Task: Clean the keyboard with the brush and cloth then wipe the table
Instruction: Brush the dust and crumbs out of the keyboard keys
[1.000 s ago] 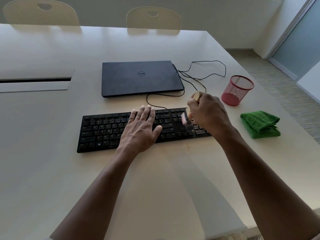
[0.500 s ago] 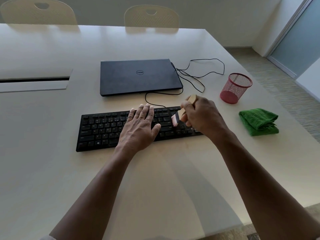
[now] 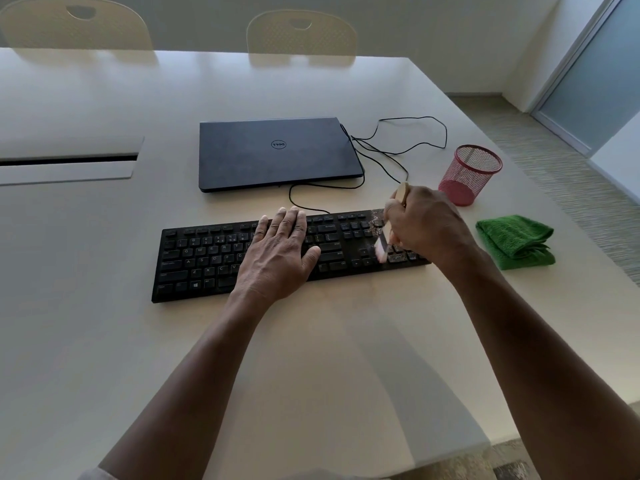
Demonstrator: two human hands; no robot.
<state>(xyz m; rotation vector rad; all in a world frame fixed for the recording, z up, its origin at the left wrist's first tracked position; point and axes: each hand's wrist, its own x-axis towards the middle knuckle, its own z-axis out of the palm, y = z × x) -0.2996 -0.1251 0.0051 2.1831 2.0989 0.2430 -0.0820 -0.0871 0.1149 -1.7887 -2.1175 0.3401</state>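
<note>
Toward the right edge of the worktop point(image 3: 104, 341), one keyboard point(image 3: 214, 258) lies flat. Left hand point(image 3: 277, 251) rests on its centre, fingers straight, steadying it. Right hand point(image 3: 426, 226) has its grip clamped on one brush point(image 3: 382, 245), bristles on the debris-covered right-end keys. Step in hand, as judged: brushing. Next move likely calls for sweeping the debris clear, then taking the one green cloth point(image 3: 516, 242), near the right edge. Also present: one laptop point(image 3: 277, 154), one red mesh cup point(image 3: 469, 174).
</note>
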